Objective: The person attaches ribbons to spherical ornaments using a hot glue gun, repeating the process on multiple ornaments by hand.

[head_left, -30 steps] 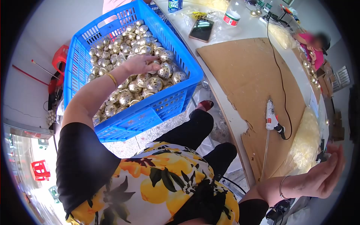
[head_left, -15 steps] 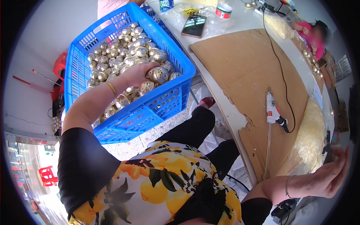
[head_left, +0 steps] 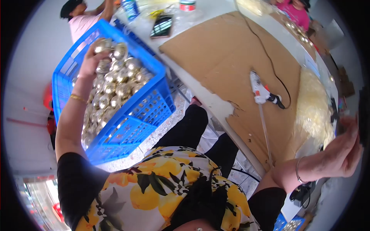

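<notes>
My left hand (head_left: 92, 61) is at the far side of the blue plastic crate (head_left: 133, 115), its fingers closed around shiny gold-silver ball ornaments (head_left: 103, 46). Many more ball ornaments (head_left: 122, 90) fill the crate, some with dark patterns. My right hand (head_left: 341, 152) is raised at the right edge of the view, fingers stretched out and nothing seen in it. It is nearest a clear plastic bag of pale material (head_left: 314, 111) on the table. The dark vignette hides part of its fingertips.
A white glue gun (head_left: 259, 90) with a glue stick and black cord lies on brown cardboard (head_left: 216, 57) on the white table. Behind it are a phone (head_left: 162, 26), a blue can (head_left: 130, 9) and a tub (head_left: 187, 5). Two people (head_left: 83, 23) work farther off.
My left hand has moved from the crate's near right part to its far left, now gripping ornaments there. The view has shifted and the table appears farther left. My right hand stays raised.
</notes>
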The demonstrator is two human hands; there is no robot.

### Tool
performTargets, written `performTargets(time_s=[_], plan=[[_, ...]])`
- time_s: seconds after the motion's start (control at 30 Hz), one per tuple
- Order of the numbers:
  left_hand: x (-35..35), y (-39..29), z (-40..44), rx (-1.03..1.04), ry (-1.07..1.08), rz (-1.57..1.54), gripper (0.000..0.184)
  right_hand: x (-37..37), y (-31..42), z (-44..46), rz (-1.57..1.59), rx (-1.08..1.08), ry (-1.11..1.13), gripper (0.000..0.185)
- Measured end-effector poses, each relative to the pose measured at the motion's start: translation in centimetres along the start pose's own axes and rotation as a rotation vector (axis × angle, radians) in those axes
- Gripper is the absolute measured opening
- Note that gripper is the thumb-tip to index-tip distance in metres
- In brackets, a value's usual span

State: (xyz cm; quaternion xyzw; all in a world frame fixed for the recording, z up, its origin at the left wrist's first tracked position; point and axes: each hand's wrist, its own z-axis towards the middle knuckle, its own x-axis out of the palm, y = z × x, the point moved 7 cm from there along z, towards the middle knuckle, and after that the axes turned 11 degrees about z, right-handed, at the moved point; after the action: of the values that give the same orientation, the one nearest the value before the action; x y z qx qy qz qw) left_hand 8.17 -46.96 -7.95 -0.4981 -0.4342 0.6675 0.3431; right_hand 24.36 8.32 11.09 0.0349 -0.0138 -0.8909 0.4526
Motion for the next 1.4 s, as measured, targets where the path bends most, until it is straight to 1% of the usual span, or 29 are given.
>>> performTargets(time_s=[0.03, 0.07, 0.13, 0.17, 0.2, 0.27, 0.3, 0.33, 0.43, 0.6, 0.67, 0.7, 0.77, 0.8, 0.87, 0.9, 0.93, 1.0, 1.03, 1.1, 1.23, 1.3, 1.33, 1.4], plan=[[0.1, -1.4, 0.4, 0.055, -0.032, -0.056, 0.051, -0.1, -0.3, 0.2, 0.043, 0.007, 0.053, 0.028], [0.4, -2.7, 0.9, 0.111, -0.057, -0.116, 0.047, -1.0, -1.0, -0.1, 0.046, 0.038, 0.024, 0.025], [1.3, -4.7, 2.7, 0.178, -0.016, -0.134, 0.045, -2.5, -2.0, -0.3, 0.037, 0.078, -0.034, 0.022], [2.8, -6.6, 3.3, 0.235, 0.063, -0.118, 0.045, -3.0, -2.3, -0.3, 0.009, 0.094, -0.061, 0.021], [4.4, -8.4, 3.8, 0.255, 0.084, -0.112, 0.046, -3.5, -2.6, -0.3, -0.015, 0.109, -0.087, 0.02], [10.2, -13.5, 3.7, 0.393, 0.202, -0.18, 0.05, -4.8, -3.4, -0.3, -0.063, 0.132, -0.125, 0.019], [12.6, -14.7, 4.0, 0.374, 0.175, -0.187, 0.056, -5.8, -4.0, -0.2, -0.092, 0.142, -0.137, 0.019], [15.3, -15.1, 5.0, 0.321, 0.235, -0.244, 0.058, -7.2, -4.6, -0.3, -0.024, 0.044, -0.137, 0.019], [25.5, -18.3, 5.5, 0.29, 0.377, -0.241, 0.055, -9.7, -4.4, -0.6, 0.056, -0.09, -0.148, 0.019], [43.1, -21.3, 6.2, 0.331, 0.552, -0.325, 0.056, -12.6, -3.7, -1.4, 0.089, -0.104, -0.227, 0.021], [49.2, -21.9, 5.9, 0.341, 0.58, -0.251, 0.055, -13.7, -3.7, -1.8, 0.089, -0.114, -0.256, 0.022], [51.8, -22.3, 5.5, 0.337, 0.603, -0.251, 0.055, -14.2, -3.7, -2.0, 0.087, -0.118, -0.268, 0.022], [55.9, -22.8, 4.3, 0.322, 0.55, -0.191, 0.06, -15.2, -3.7, -2.5, 0.082, -0.126, -0.292, 0.023], [57.5, -23.0, 3.4, 0.317, 0.566, -0.194, 0.06, -15.6, -3.6, -2.7, 0.08, -0.134, -0.3, 0.023], [60.4, -23.0, 2.0, 0.242, 0.626, -0.146, 0.066, -16.3, -3.5, -3.0, 0.082, -0.149, -0.318, 0.024], [62.2, -22.3, 2.6, 0.269, 0.581, -0.125, 0.068, -16.6, -3.4, -3.3, 0.083, -0.156, -0.325, 0.024], [63.2, -22.2, 2.6, 0.266, 0.591, -0.127, 0.068, -16.9, -3.3, -3.4, 0.082, -0.161, -0.333, 0.025], [65.0, -21.3, 2.7, 0.26, 0.651, 0.112, 0.071, -17.4, -3.3, -3.5, 0.082, -0.167, -0.34, 0.025], [65.1, -21.1, 2.6, 0.255, 0.66, 0.114, 0.071, -17.7, -3.3, -3.5, 0.079, -0.167, -0.349, 0.026], [64.7, -21.4, 2.9, 0.332, 0.594, 0.319, 0.07, -18.0, -3.3, -3.3, 0.077, -0.168, -0.351, 0.026], [63.6, -22.1, 3.3, 0.36, 0.61, 0.417, 0.07, -18.2, -3.2, -3.2, 0.11, -0.169, -0.352, 0.028], [61.9, -23.6, 3.0, 0.457, 0.512, 0.4, 0.068, -18.2, -3.1, -2.7, 0.123, -0.156, -0.351, 0.029], [61.3, -23.7, 3.8, 0.463, 0.508, 0.413, 0.068, -18.3, -3.2, -2.3, 0.13, -0.149, -0.344, 0.029], [59.8, -24.5, 6.3, 0.573, 0.5, 0.363, 0.067, -18.4, -3.1, -1.6, 0.147, -0.141, -0.337, 0.03]])
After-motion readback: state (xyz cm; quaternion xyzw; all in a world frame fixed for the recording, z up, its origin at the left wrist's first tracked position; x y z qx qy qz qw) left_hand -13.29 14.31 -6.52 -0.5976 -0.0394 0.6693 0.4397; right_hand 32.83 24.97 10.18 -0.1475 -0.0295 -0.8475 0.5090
